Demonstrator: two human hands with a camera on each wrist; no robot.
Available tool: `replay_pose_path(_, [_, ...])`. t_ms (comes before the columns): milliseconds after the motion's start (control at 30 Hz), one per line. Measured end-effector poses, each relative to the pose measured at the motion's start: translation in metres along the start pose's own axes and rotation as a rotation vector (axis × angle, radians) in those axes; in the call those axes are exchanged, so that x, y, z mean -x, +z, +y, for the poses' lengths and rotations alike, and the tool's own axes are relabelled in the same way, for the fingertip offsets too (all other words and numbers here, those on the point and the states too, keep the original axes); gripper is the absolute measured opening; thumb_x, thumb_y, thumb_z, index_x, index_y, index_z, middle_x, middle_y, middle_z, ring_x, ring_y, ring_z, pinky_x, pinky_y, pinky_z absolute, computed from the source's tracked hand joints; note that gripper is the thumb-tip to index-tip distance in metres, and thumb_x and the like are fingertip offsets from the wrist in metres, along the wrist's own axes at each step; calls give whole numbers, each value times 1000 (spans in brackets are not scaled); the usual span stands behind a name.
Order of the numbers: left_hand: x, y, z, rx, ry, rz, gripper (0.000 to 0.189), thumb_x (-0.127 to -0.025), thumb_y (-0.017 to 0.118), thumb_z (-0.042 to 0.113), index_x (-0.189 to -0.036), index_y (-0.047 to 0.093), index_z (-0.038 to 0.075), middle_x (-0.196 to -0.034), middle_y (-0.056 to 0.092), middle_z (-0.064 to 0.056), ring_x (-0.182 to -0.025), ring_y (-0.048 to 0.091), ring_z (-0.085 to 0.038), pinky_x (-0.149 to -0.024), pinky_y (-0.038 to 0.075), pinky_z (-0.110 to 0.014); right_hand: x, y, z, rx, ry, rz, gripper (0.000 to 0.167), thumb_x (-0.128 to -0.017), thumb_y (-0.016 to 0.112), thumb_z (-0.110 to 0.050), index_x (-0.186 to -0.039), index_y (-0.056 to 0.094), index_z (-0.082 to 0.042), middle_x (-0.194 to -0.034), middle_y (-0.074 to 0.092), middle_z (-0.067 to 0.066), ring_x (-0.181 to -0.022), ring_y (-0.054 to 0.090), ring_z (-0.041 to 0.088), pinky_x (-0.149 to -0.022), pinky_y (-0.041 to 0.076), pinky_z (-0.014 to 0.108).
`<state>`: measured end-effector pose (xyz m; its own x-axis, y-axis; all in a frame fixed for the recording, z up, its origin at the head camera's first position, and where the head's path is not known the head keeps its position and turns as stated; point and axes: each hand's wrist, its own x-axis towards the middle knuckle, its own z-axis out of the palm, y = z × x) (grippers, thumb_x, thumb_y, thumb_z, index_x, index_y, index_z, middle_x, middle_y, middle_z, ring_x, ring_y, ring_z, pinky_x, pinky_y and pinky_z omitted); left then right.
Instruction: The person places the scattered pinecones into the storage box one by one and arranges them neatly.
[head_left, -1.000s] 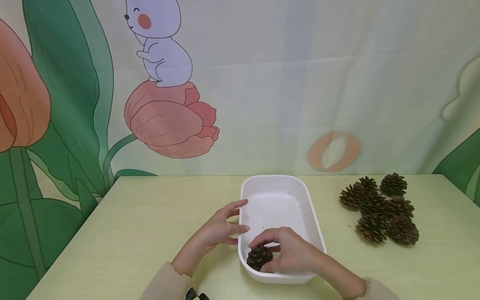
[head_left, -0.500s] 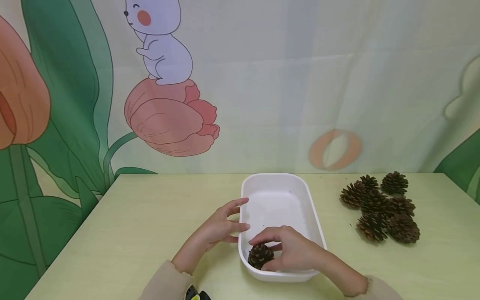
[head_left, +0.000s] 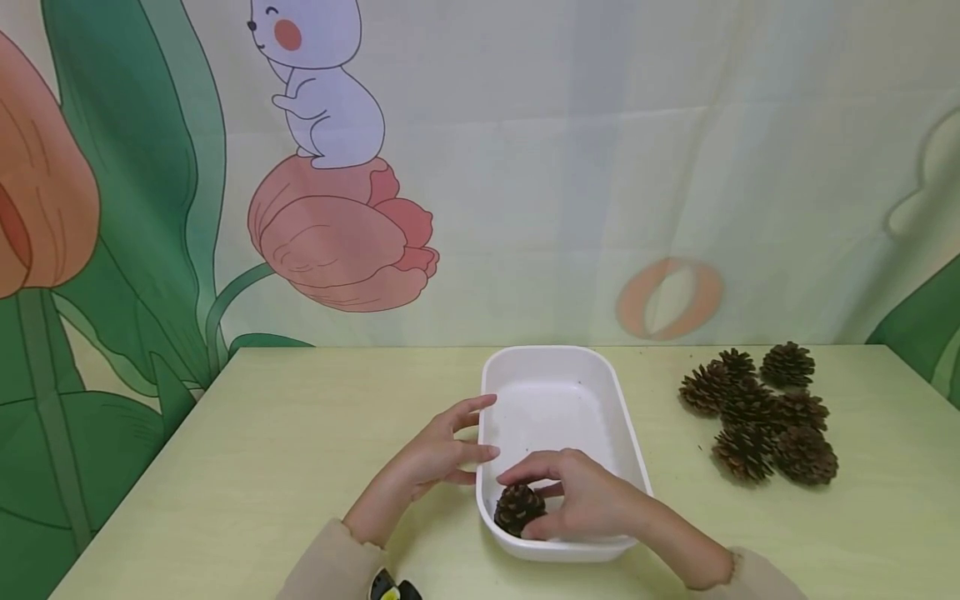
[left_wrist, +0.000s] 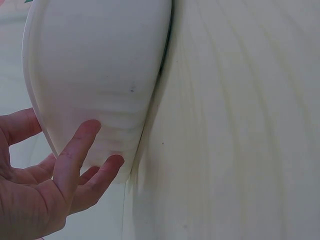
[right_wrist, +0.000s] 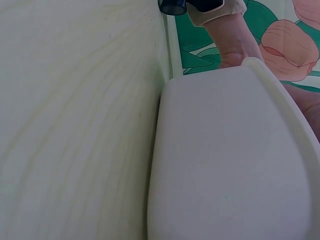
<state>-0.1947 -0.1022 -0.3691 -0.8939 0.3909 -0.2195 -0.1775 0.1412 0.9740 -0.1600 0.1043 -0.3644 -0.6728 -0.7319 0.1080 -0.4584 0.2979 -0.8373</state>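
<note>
A white tray [head_left: 547,417] with rounded corners stands on the table. My left hand [head_left: 450,454] holds its left side, with fingertips over the rim. In the left wrist view, that hand [left_wrist: 55,185] has other fingers along the tray's outer wall [left_wrist: 100,60]. My right hand [head_left: 581,496] reaches into the near end of the tray and holds a brown pine cone [head_left: 517,510] between thumb and fingers at the near left corner. The right wrist view shows the tray's outer wall [right_wrist: 225,150], which hides the right hand and the pine cone.
Several pine cones [head_left: 750,408] lie clustered on the pale wooden table [head_left: 315,425], to the right of the tray. Behind the table's back edge hangs a printed curtain [head_left: 510,208] with flowers and a white animal.
Both hands and the pine cone keep their places in the tray. The whole head view has shifted very slightly.
</note>
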Motion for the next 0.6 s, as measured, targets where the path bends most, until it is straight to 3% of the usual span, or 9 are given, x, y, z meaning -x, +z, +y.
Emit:
replay_pose_path(433, [1,1,1,-4,-1,5,66,-82,63,1,-140,34,13,-141,28,-23,-107,53,-34,-75,54,-47,7,-10,-3,-5,-9,53,46,-75,74,-14,-115,58,1,-113,60,14,-107,55,23,-89,50,35])
replay_pose_path(600, [0,1,0,-3,-4,10,66,-83,62,0,-141,34,13,-141,28,-23,-108,53,-35,-75,54,-47,15,-22,-3,-24,-22,102,45,-76,74,-17,-115,59,0,-114,59,16,-106,56,17,-89,49,36])
